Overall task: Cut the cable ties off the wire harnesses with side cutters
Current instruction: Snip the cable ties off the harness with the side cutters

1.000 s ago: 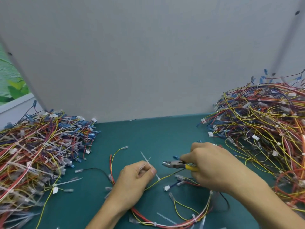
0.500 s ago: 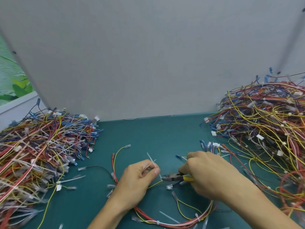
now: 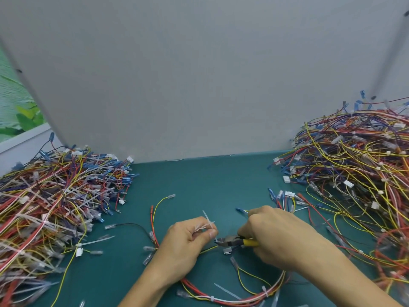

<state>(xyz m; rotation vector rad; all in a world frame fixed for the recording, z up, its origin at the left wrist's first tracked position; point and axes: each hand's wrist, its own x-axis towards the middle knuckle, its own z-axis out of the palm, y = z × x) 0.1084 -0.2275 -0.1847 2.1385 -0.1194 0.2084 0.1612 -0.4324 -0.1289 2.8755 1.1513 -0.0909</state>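
A wire harness (image 3: 232, 299) of red, yellow and white wires loops across the green mat in front of me, with white cable ties still round it. My left hand (image 3: 184, 247) pinches a white cable tie (image 3: 207, 220) together with the harness wires between thumb and fingers. My right hand (image 3: 276, 235) grips the yellow-handled side cutters (image 3: 234, 241). Their jaws point left and sit right beside my left thumb, at the wires. The handles are mostly hidden inside my right fist.
A big heap of harnesses (image 3: 354, 173) fills the right side. Another heap (image 3: 51, 200), thick with white ties, covers the left. Loose cut ties (image 3: 97, 241) and terminals lie on the mat (image 3: 199, 180). A grey wall panel (image 3: 199, 74) stands close behind.
The cutters have dropped lower and moved left until the jaws meet the wires by my left thumb. My left hand has kept its pinch on the tie.
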